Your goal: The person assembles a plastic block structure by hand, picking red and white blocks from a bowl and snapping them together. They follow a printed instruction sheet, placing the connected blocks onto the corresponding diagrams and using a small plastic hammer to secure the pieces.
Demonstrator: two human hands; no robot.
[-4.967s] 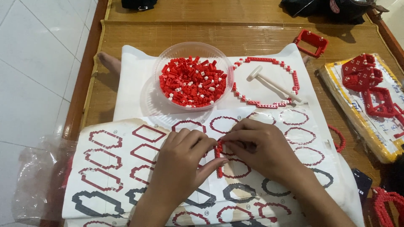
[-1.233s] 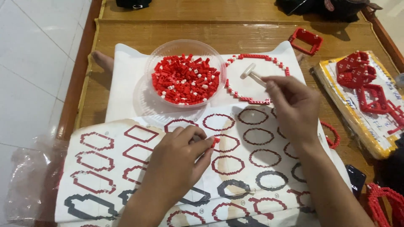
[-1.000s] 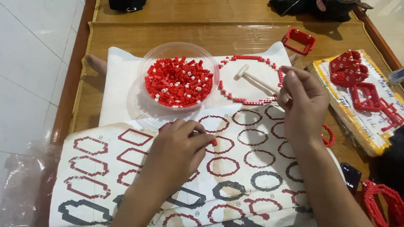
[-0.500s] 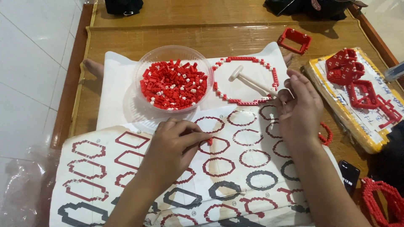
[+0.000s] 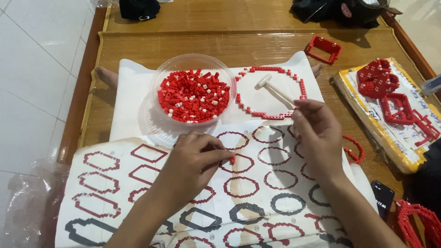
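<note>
**Small red piece pinched over the pattern sheet**

The left hand [image 5: 195,158] is resting on the pattern sheet [image 5: 138,183], its fingers curled and pinching a small red piece [image 5: 233,159] at the fingertips. That piece is sitting right at the tip of the thumb and forefinger, over one of the printed outlines on the sheet. The right hand [image 5: 319,138] is hovering a little to the right, near the lower edge of the ring of red and white bricks [image 5: 301,87]; its fingertips are drawn together, but I cannot tell whether it is gripping anything. The small white mallet [image 5: 271,87] is lying inside that ring, just beyond the right hand. The clear bowl [image 5: 158,76] of red bricks is standing just above the left hand.
</note>
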